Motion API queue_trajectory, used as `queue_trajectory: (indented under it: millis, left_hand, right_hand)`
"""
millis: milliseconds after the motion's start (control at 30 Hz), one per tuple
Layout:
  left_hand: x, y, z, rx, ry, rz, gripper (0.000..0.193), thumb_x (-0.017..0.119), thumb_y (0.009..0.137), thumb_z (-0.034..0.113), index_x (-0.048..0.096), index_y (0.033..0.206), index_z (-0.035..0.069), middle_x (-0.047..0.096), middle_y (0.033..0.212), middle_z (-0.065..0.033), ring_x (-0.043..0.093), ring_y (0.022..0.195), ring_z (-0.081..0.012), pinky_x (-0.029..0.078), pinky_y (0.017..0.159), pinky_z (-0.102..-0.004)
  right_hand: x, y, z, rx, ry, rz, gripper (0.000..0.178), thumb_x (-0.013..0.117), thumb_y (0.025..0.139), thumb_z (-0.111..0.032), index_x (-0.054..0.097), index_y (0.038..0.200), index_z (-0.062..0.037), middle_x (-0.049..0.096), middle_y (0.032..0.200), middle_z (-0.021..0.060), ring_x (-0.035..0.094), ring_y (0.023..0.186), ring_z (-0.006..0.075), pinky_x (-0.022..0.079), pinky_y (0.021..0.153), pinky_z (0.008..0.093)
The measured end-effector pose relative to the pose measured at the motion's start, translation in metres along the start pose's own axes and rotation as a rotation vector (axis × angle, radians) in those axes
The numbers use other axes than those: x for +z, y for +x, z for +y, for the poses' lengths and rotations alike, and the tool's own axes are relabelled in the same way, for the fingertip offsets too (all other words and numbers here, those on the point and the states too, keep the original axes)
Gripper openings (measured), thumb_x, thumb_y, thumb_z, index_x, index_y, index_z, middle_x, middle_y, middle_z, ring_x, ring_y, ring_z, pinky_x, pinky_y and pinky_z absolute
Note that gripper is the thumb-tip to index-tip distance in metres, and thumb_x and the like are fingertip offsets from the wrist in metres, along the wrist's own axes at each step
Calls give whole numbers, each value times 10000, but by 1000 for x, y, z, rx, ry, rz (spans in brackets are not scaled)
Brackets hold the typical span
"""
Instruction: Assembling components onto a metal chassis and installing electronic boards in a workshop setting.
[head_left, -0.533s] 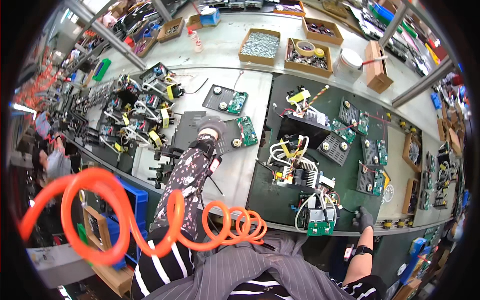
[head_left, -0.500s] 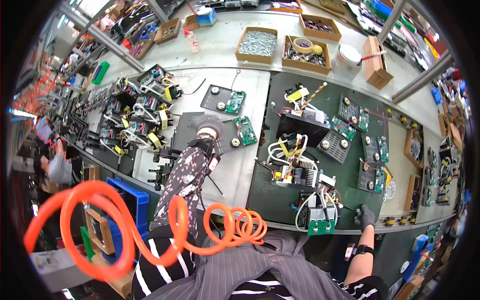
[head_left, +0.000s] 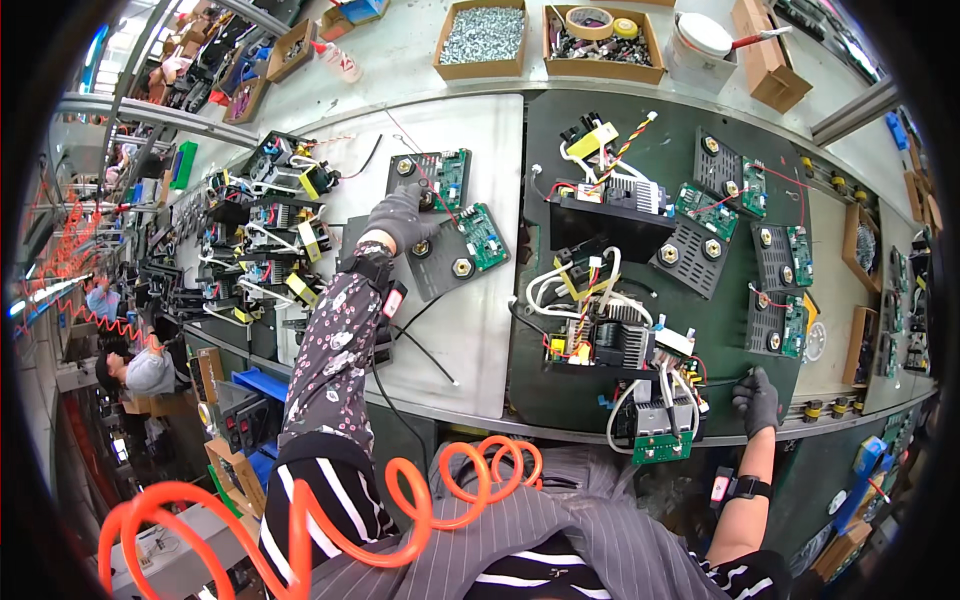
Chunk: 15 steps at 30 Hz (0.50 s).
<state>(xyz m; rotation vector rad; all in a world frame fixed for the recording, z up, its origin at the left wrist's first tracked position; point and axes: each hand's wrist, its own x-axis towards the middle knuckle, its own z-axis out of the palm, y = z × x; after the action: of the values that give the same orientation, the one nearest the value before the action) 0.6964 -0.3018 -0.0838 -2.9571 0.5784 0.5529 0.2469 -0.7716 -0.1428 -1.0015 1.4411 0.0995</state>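
Observation:
My left hand (head_left: 398,216), in a grey glove, reaches over the pale work surface. Its bent fingers close on the lower edge of a black metal panel (head_left: 403,178) carrying a green circuit board (head_left: 453,172). A second black panel (head_left: 430,272) with a green board (head_left: 484,236) lies beside the hand, turned at an angle. My right hand (head_left: 757,402), also gloved, is curled at the near edge of the dark green mat (head_left: 560,400). A thin black cable (head_left: 722,383) runs into its closed fingers from a heatsink unit (head_left: 660,420) with white wires.
More wired heatsink units (head_left: 610,335) and perforated panels (head_left: 700,255) lie on the mat. Several assemblies (head_left: 280,215) crowd the left. Cardboard boxes of screws (head_left: 482,38) and parts (head_left: 603,50) stand behind with a white tub (head_left: 700,50). An orange coiled hose (head_left: 425,495) crosses before me.
My left hand has moved from the lower panel to the upper one; the lower panel is now turned. My right hand stays by the mat's edge, more curled. The view has shifted.

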Motion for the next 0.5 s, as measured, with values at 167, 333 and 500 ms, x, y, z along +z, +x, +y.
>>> queue_trajectory:
  millis: [167,333,500]
  left_hand:
    - [15,-5,10,157,9,134,416,601,764,227,479,1143,108,576,1018,-138,563,957,-304,451,830,-400]
    - [38,9,8,232,65,204,339,526,794,137,455,1126,134,584,985,-107,568,909,-296,457,782,-417]
    - [30,37,18,-21,1,277,264,459,836,152,482,1098,136,589,1018,-131,575,927,-323,457,801,-428]
  right_hand:
    - [7,16,2,-59,89,-58,335,438,920,-409,443,699,-157,414,536,-25,352,401,67,218,350,190]
    - [10,11,3,-95,105,-54,313,437,920,-403,472,735,-153,420,542,-25,362,405,69,222,354,191]
    - [14,-1,3,-158,65,61,290,449,919,-368,493,742,-143,402,543,-40,322,410,50,211,365,187]
